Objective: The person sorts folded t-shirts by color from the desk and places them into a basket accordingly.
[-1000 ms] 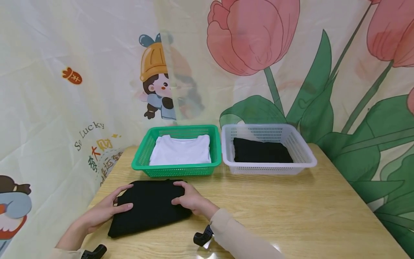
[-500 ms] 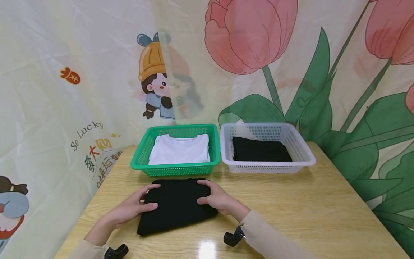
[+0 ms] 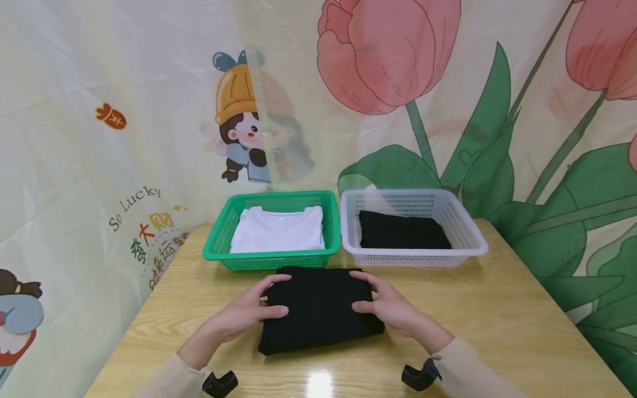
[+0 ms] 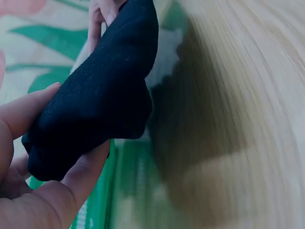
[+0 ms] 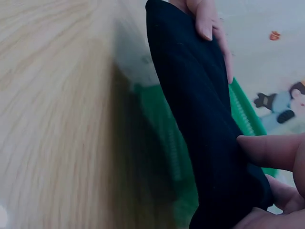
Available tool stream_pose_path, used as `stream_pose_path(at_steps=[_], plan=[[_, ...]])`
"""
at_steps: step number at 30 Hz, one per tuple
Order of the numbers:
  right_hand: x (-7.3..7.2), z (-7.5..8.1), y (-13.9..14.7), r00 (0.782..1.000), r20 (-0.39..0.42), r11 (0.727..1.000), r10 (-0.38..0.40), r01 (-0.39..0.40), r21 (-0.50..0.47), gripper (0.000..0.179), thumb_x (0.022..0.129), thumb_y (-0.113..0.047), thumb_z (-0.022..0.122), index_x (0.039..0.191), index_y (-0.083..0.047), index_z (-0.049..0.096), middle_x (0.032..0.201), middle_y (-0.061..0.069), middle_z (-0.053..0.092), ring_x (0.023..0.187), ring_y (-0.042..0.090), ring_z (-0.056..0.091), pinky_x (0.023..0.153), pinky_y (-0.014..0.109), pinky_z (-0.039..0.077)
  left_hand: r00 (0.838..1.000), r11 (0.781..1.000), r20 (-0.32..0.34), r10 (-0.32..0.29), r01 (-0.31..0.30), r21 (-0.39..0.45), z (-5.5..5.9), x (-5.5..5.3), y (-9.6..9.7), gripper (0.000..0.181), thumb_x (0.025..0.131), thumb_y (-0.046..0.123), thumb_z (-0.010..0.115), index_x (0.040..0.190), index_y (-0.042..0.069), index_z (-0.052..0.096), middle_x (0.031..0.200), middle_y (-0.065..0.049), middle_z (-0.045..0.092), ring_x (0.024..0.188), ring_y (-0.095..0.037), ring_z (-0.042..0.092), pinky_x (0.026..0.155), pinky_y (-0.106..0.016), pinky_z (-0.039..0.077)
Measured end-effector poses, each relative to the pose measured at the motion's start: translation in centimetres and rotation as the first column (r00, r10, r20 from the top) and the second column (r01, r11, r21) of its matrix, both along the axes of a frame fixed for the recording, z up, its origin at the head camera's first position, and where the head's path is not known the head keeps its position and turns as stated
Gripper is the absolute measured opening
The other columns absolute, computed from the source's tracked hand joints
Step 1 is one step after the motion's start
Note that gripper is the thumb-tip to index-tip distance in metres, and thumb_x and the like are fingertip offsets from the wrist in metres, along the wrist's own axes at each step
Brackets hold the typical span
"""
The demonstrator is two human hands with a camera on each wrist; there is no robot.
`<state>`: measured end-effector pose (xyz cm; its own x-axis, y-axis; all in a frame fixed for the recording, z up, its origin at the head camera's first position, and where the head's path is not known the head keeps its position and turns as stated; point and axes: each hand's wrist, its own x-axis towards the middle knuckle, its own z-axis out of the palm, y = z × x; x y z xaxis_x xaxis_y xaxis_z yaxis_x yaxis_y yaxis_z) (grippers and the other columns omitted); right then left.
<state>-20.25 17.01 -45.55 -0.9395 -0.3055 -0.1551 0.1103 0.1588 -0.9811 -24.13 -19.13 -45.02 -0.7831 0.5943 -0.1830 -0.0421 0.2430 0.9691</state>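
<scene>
A folded black garment [image 3: 320, 310] hangs just above the table, in front of the two baskets. My left hand [image 3: 245, 310] grips its left edge, thumb and fingers pinching the cloth. At the opposite edge my right hand [image 3: 395, 310] holds it the same way. In the left wrist view the black garment [image 4: 95, 100] casts a shadow on the wood below it. The right wrist view also has the garment [image 5: 195, 114] off the table, with a hand at each end. Parts of the fingers are hidden under the cloth.
A green basket [image 3: 278, 260] at the back holds a folded white shirt [image 3: 278, 231]. Touching or close to its right side stands a white basket [image 3: 415, 257] with another folded black garment [image 3: 403, 231]. The wooden table [image 3: 502, 320] ends at a printed curtain [image 3: 164, 99] behind.
Both hands have moved to the right with the black garment, from the table's left side to in front of the baskets. Both baskets and their contents have stayed put.
</scene>
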Motion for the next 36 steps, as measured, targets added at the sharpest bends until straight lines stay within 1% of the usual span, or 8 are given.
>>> stream_pose_path(at_steps=[3,8,14,20,23,27,30,36], plan=[[0.6,0.6,2.3,1.000,-0.007,1.000,-0.024,0.024,0.005,0.077,0.098,-0.011,0.077,0.165,-0.016,0.038,0.160,0.024,0.044,0.129,0.035,0.061,0.099,0.043,0.058,0.999,0.998,0.031,-0.040,0.038,0.060,0.7,0.1,2.3,0.077,0.099,0.019,0.078,0.163,0.023,0.036,0.152,-0.022,0.050,0.127,-0.035,0.064,0.101,-0.045,0.057],[2.0,1.5,5.5,0.996,-0.016,0.995,-0.088,0.089,0.050,0.079,0.097,-0.018,0.079,0.165,-0.020,0.038,0.167,0.020,0.035,0.147,0.044,0.040,0.106,0.045,0.052,0.996,0.992,0.030,-0.083,0.079,0.102,1.7,0.5,5.8,0.079,0.097,0.019,0.081,0.163,0.026,0.037,0.148,-0.017,0.056,0.126,-0.032,0.065,0.102,-0.045,0.057],[3.5,2.2,9.2,0.992,-0.038,0.986,-0.118,0.122,0.112,0.085,0.096,-0.023,0.081,0.167,-0.021,0.034,0.172,0.020,0.023,0.156,0.051,0.019,0.116,0.059,0.038,0.993,0.984,0.023,-0.119,0.115,0.136,2.5,0.9,9.8,0.080,0.095,0.014,0.082,0.161,0.031,0.040,0.145,-0.013,0.061,0.126,-0.031,0.066,0.102,-0.046,0.056],[4.5,4.1,12.6,0.991,-0.069,0.987,-0.116,0.122,0.103,0.088,0.099,-0.020,0.078,0.169,-0.018,0.026,0.169,0.023,0.028,0.141,0.042,0.051,0.104,0.043,0.052,0.991,0.976,-0.018,-0.135,0.136,0.173,3.7,0.4,13.5,0.077,0.096,0.009,0.080,0.159,0.033,0.044,0.146,-0.010,0.060,0.124,-0.029,0.067,0.100,-0.044,0.058],[4.7,5.8,13.8,0.986,-0.126,0.980,-0.114,0.132,0.148,0.087,0.099,-0.020,0.077,0.169,-0.016,0.026,0.172,0.024,0.019,0.150,0.049,0.036,0.111,0.057,0.046,0.990,0.971,-0.039,-0.135,0.140,0.194,4.6,0.0,14.8,0.077,0.096,0.007,0.079,0.158,0.034,0.044,0.148,-0.009,0.058,0.125,-0.029,0.066,0.101,-0.044,0.058],[4.0,7.8,15.1,0.971,-0.213,0.959,-0.111,0.161,0.233,0.085,0.101,-0.021,0.076,0.169,-0.015,0.026,0.175,0.022,0.003,0.156,0.054,0.009,0.114,0.068,0.035,0.992,0.967,-0.060,-0.114,0.125,0.223,5.9,-1.0,16.5,0.077,0.096,0.005,0.078,0.159,0.034,0.044,0.151,-0.008,0.054,0.128,-0.030,0.064,0.103,-0.045,0.056],[3.0,9.0,15.9,0.961,-0.252,0.949,-0.115,0.181,0.257,0.085,0.101,-0.020,0.076,0.170,-0.014,0.025,0.175,0.024,0.001,0.155,0.057,0.013,0.113,0.067,0.038,0.993,0.966,-0.078,-0.088,0.104,0.236,6.8,-2.2,17.8,0.078,0.096,0.006,0.078,0.160,0.035,0.043,0.153,-0.008,0.052,0.130,-0.030,0.062,0.105,-0.045,0.055],[-0.5,11.4,17.3,0.949,-0.282,0.938,-0.139,0.217,0.270,0.090,0.100,-0.021,0.078,0.171,-0.016,0.022,0.177,0.016,-0.011,0.159,0.053,-0.009,0.119,0.075,0.021,0.991,0.967,-0.133,-0.006,0.039,0.251,8.4,-5.3,20.2,0.080,0.096,0.009,0.080,0.160,0.036,0.042,0.153,-0.006,0.049,0.130,-0.032,0.059,0.104,-0.045,0.055]])
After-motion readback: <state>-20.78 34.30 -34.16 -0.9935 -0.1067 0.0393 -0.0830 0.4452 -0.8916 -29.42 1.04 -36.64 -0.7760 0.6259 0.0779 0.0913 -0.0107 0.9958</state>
